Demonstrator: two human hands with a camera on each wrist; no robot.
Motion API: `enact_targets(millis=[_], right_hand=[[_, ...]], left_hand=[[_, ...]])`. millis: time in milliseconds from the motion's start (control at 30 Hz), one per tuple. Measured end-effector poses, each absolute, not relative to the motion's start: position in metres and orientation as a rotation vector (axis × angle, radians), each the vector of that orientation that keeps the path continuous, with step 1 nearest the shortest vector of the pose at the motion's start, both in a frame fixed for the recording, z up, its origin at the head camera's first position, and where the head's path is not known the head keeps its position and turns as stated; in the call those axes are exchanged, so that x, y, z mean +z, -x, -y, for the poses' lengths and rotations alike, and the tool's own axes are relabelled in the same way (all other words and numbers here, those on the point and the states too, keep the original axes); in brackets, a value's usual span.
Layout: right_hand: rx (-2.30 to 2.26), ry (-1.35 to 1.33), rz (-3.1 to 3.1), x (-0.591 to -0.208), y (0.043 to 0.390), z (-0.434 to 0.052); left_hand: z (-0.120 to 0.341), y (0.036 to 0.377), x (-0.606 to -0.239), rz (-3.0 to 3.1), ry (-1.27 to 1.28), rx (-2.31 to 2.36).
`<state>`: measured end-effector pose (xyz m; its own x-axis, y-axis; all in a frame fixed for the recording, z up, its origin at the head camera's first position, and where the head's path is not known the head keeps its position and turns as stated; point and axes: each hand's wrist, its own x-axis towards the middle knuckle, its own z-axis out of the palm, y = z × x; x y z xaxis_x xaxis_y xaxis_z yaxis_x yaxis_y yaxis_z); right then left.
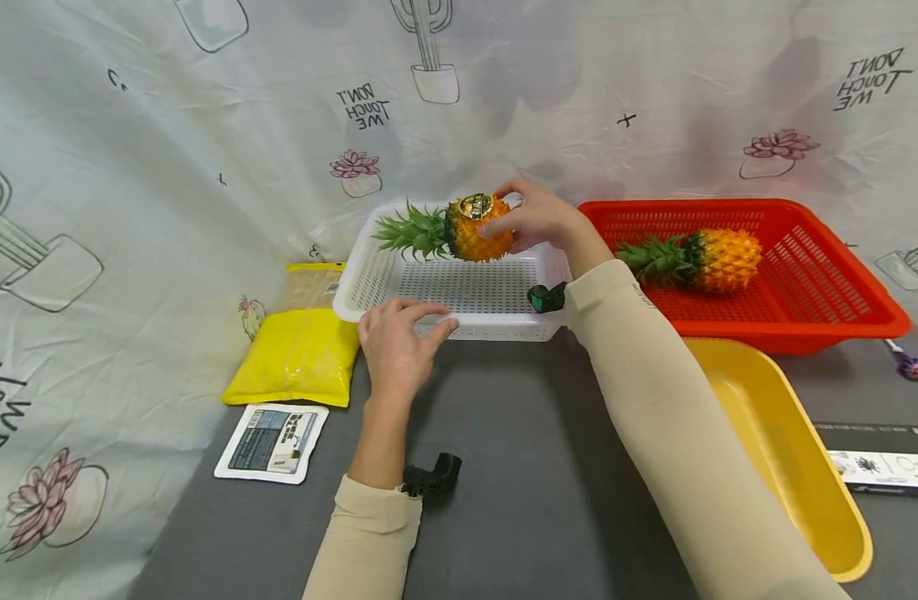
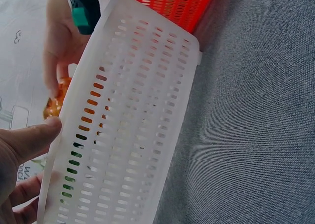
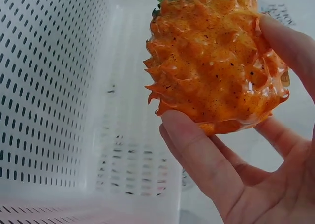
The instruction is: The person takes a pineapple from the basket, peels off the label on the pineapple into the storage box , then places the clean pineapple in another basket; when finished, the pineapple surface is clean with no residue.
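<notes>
Two sleeved forearms reach in from the near edge over a grey table (image 1: pixel 519 467). Ahead of the left sleeve, the left hand (image 1: pixel 394 346) rests on the near rim of a white perforated basket (image 1: pixel 428 292); its fingers lie fairly straight along the rim, pointing toward the right hand, and the left wrist view shows the thumb (image 2: pixel 34 138) pressed against the basket's outer wall. It touches the rim rather than wrapping around it.

Beyond and to the right of the left hand, the right hand (image 1: pixel 537 218) grips a pineapple (image 1: pixel 477 232) by its orange body, fingers and thumb curled around the base end. In the right wrist view the fingers (image 3: pixel 206 160) cup the fruit from below. The pineapple is held sideways over the far part of the white basket, its green crown pointing away from the right hand toward the left side; whether it touches the basket floor I cannot tell.

Just right of the right forearm stands a red basket (image 1: pixel 819 300) with a second pineapple (image 1: pixel 717 260) lying inside it. Nearer, also right of that arm, sits a yellow tray (image 1: pixel 796 467). Left of the left hand lies a yellow packet (image 1: pixel 297 354), and nearer than it a white printed pouch (image 1: pixel 273 442).
</notes>
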<state>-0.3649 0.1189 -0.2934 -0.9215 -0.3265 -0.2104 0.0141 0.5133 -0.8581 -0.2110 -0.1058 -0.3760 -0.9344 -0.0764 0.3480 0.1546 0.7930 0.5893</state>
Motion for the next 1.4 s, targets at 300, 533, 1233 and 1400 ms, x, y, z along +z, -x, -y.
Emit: enact_targets(millis=[300, 533, 1233, 1400], right_hand=[[-1.459, 0.211, -2.373, -0.278, 0.344, -0.122], [-1.512, 0.189, -2.357, -0.268, 0.328, -0.125], [-1.565, 0.137, -2.386, -0.248, 0.274, -0.141], [-1.583, 0.14, -2.371, -0.246, 0.262, -0.151]], left_hand=[[0.105, 0.211, -0.376, 2.621, 0.062, -0.915], [0.106, 0.211, -0.376, 2.601, 0.061, -0.921], [0.108, 0.209, -0.375, 2.583, 0.103, -0.919], [0.107, 0.209, -0.375, 2.595, 0.094, -0.933]])
